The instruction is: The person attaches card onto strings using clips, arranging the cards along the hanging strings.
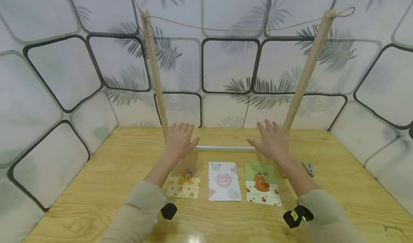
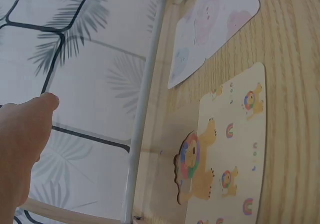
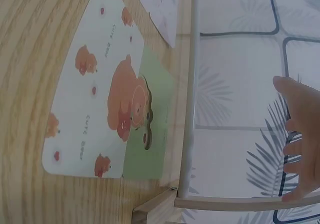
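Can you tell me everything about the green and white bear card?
The bear card looks like stiff paper with rounded corners: green at the far end, whitish at the near end. A big brown bear sits mid-card, its head edge apparently cut out, with small bears, hearts and "CUTE BEAR" lettering. It lies flat on the wooden table, right of the pink-and-white card.

My left hand (image 2: pixel 22 149) enters at the left edge, its thumb stretched out in front of the leaf-patterned wall (image 2: pixel 95 119). A pale rod (image 2: pixel 142 98) runs beside a lion card (image 2: pixel 225 149) and a white card with pink figures (image 2: pixel 220 33), both flat on the wood-grain table (image 2: pixel 292 114).
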Available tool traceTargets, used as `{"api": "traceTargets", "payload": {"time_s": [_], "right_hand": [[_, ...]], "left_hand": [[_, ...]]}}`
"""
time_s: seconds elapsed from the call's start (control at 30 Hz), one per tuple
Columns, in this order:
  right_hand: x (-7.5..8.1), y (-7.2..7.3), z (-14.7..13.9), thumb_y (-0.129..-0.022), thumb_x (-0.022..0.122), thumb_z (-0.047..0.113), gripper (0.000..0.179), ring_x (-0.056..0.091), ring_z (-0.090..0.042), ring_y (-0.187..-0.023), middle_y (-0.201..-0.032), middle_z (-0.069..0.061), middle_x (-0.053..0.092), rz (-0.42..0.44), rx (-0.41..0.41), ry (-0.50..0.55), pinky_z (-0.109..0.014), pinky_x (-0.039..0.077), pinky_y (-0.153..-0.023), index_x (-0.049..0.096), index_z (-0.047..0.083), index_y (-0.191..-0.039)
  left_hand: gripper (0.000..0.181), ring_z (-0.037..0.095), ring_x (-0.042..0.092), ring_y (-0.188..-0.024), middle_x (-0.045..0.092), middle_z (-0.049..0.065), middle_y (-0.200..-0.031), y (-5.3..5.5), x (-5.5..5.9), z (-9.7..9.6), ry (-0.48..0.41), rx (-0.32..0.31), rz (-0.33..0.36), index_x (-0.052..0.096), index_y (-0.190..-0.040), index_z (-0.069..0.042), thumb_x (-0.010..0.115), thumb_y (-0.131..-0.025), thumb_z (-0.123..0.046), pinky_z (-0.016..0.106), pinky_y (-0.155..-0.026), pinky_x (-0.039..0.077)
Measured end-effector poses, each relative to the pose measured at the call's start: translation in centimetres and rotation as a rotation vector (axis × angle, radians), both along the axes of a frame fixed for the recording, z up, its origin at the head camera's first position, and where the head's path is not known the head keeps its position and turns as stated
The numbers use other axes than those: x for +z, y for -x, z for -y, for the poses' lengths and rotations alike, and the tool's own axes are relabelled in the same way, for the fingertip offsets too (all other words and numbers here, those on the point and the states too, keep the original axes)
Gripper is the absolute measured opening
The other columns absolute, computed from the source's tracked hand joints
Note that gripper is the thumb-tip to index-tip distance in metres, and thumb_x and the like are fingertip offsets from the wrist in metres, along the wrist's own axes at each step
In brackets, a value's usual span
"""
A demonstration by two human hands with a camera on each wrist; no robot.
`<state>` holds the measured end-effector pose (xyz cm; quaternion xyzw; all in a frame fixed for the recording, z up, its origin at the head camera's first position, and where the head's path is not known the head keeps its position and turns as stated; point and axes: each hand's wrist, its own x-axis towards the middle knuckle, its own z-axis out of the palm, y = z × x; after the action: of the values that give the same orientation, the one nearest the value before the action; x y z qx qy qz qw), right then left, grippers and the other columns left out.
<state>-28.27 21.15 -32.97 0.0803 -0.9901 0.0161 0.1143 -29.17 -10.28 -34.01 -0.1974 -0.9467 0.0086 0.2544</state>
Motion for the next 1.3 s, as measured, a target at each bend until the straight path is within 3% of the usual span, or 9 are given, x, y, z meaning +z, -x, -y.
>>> {"api": "traceTargets", "payload": {"time_s": [0.13, 0.3, 0.43, 0.63, 0.73, 0.83, 0.97, 1.1, 1.3], "right_hand": [[-0.1, -0.1, -0.7, -0.089, 0.05, 0.049, 0.071, 0.024, -0.046, -0.129, -0.142, -0.026, 0.03, -0.03, 0.025, 0.041, -0.067, 0.017, -0.097, 0.036, 0.003, -0.14], [-0.4, -0.5, -1.8, -0.089, 0.055, 0.029, 0.052, 0.037, -0.045, -0.12, -0.13, -0.026, 0.044, -0.08, 0.089, 0.095, -0.064, 0.03, -0.092, 0.046, -0.001, -0.131], [-0.5, -1.1, -2.6, -0.088, 0.056, 0.02, 0.042, 0.046, -0.042, -0.112, -0.121, -0.023, 0.052, -0.133, 0.14, 0.13, -0.059, 0.038, -0.085, 0.054, -0.003, -0.122], [-0.4, -1.5, -3.8, -0.086, 0.059, 0.016, 0.035, 0.052, -0.042, -0.103, -0.113, -0.023, 0.057, -0.181, 0.174, 0.144, -0.055, 0.044, -0.079, 0.058, -0.002, -0.116], [-0.3, -1.5, -4.7, -0.085, 0.059, 0.016, 0.036, 0.053, -0.043, -0.102, -0.112, -0.024, 0.057, -0.161, 0.174, 0.123, -0.054, 0.044, -0.08, 0.058, -0.003, -0.116], [-0.3, -1.6, -5.9, -0.085, 0.058, 0.017, 0.036, 0.053, -0.044, -0.101, -0.111, -0.026, 0.058, -0.131, 0.148, 0.107, -0.053, 0.045, -0.08, 0.058, -0.004, -0.115], [-0.6, -1.9, -7.5, -0.086, 0.057, 0.02, 0.037, 0.054, -0.044, -0.099, -0.109, -0.028, 0.057, -0.089, 0.094, 0.106, -0.053, 0.046, -0.076, 0.059, -0.004, -0.116], [-1.2, -2.2, -8.9, -0.087, 0.056, 0.021, 0.039, 0.053, -0.045, -0.099, -0.11, -0.03, 0.056, -0.048, 0.063, 0.075, -0.054, 0.046, -0.076, 0.058, -0.006, -0.115], [-2.3, -2.3, -10.5, -0.089, 0.055, 0.023, 0.043, 0.05, -0.05, -0.101, -0.114, -0.034, 0.051, 0.015, 0.035, 0.054, -0.057, 0.044, -0.078, 0.053, -0.009, -0.118]], "left_hand": [[0.042, 0.03, 0.053, -0.107, 0.06, 0.013, -0.112, -0.4, -0.1, 0.8, 0.015, -0.018, -0.025, 0.056, -0.117, -0.003, 0.057, -0.089, -0.035, 0.045, -0.097, 0.036], [0.027, 0.03, 0.058, -0.091, 0.063, 0.013, -0.094, -0.6, -0.5, 2.0, -0.008, -0.072, -0.125, 0.061, -0.097, 0.0, 0.065, -0.084, -0.023, 0.042, -0.084, 0.045], [0.022, 0.031, 0.059, -0.087, 0.061, 0.013, -0.087, -0.5, -0.9, 2.8, -0.017, -0.114, -0.158, 0.057, -0.087, 0.0, 0.068, -0.081, -0.019, 0.04, -0.082, 0.047], [0.028, 0.027, 0.058, -0.076, 0.058, 0.011, -0.078, -0.9, -1.0, 3.7, 0.025, -0.103, -0.141, 0.054, -0.084, -0.002, 0.07, -0.079, -0.023, 0.035, -0.067, 0.049], [0.029, 0.022, 0.054, -0.064, 0.053, 0.006, -0.069, -1.2, -1.0, 4.1, 0.058, -0.09, -0.12, 0.052, -0.08, -0.004, 0.07, -0.079, -0.026, 0.031, -0.056, 0.045], [0.029, 0.021, 0.051, -0.059, 0.049, 0.004, -0.066, -1.4, -0.9, 4.5, 0.063, -0.086, -0.066, 0.05, -0.081, -0.004, 0.069, -0.079, -0.026, 0.031, -0.053, 0.042], [0.039, 0.027, 0.06, -0.075, 0.06, 0.011, -0.081, -1.7, -1.1, 4.9, 0.071, -0.076, 0.014, 0.053, -0.101, 0.003, 0.067, -0.08, -0.027, 0.037, -0.066, 0.049], [0.055, 0.032, 0.061, -0.092, 0.063, 0.017, -0.099, -2.0, -1.3, 5.3, 0.105, -0.068, 0.057, 0.051, -0.117, 0.007, 0.067, -0.081, -0.031, 0.045, -0.08, 0.047], [0.044, 0.031, 0.06, -0.086, 0.062, 0.014, -0.092, -2.2, -1.7, 5.8, 0.112, -0.093, 0.035, 0.054, -0.1, 0.0, 0.072, -0.077, -0.034, 0.042, -0.074, 0.047]]}}
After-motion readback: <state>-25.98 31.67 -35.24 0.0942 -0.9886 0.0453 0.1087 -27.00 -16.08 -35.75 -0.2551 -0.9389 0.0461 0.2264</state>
